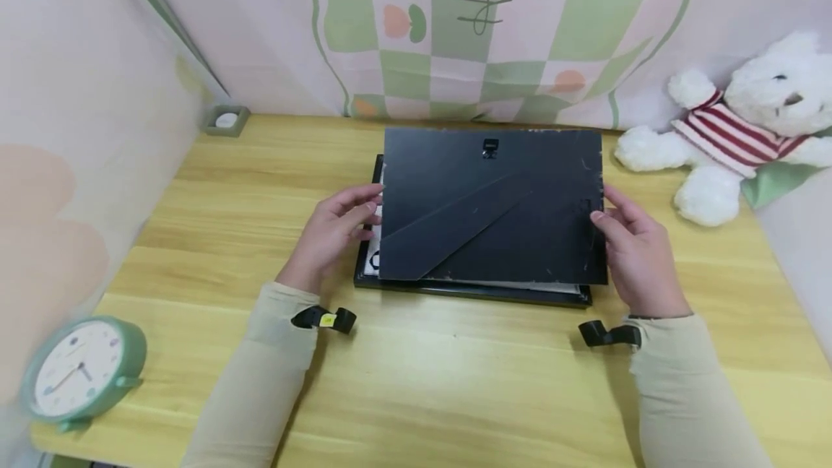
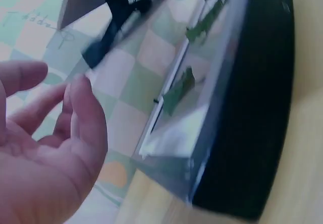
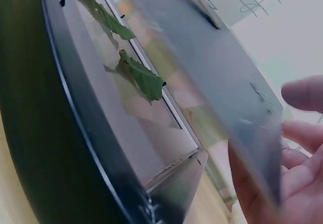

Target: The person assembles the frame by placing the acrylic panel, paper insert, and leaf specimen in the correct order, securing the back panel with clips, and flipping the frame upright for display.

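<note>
A black backing board with a fold-out stand strip on its back is raised over a black picture frame. My right hand pinches the board's right edge, thumb on top and fingers beneath. At the left edge, my left hand has its fingertips close to the board; in the left wrist view a gap shows between thumb and fingers, with nothing gripped. A white surface with black marks is near those fingertips, partly blurred. Inside the frame lie green leaf-like pieces. The board hides most of the frame's inside from above.
A white teddy bear in a striped top sits at the back right of the wooden table. A green clock stands at the front left. A small green box is at the back left corner, by the curtain.
</note>
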`<state>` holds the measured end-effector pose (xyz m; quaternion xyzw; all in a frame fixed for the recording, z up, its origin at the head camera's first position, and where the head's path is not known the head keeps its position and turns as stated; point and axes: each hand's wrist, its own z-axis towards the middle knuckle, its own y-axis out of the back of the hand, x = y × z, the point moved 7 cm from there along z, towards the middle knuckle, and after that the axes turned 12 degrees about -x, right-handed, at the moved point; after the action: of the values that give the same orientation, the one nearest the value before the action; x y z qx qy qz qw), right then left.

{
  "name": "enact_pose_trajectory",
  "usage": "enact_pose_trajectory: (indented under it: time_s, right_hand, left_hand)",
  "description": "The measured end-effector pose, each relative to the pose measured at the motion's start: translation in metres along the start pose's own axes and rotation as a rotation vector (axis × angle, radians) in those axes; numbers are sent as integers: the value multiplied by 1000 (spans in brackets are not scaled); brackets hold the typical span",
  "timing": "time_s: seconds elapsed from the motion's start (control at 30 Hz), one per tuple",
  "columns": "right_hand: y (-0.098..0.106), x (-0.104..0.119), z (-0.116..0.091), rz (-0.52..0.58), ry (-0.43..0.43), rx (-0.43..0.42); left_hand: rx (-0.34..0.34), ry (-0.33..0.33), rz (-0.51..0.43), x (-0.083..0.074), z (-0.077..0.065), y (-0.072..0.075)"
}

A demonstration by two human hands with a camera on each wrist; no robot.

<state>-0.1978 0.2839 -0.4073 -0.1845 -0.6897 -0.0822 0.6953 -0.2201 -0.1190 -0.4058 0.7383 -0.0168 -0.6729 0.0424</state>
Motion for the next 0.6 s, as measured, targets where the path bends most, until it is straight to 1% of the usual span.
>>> enact_pose_trajectory:
  time_s: [0.07,0.13,0.27,0.37,0.47,0.6]
  right_hand:
    - [2,1,1,-1,5,-39]
    - [5,1,2,-4,0,-78]
    - [10,-1,2,-13,-21,-150]
    - [9,-2,1,4,-22,-165]
    - [4,-3,-1,36,-26,-152]
    - [-2,-7,-3,50,-27,-130]
  left_hand:
    - [58,8,-28,-3,-3,-5]
    - [102,13,-40,-4,-4,-10]
    - [158,6,2,-4,-7,-15]
    - [173,3,45,-2,-9,-14]
    - [168,6,92,0,-8,-11]
    - [168,20,146,4,-7,-6]
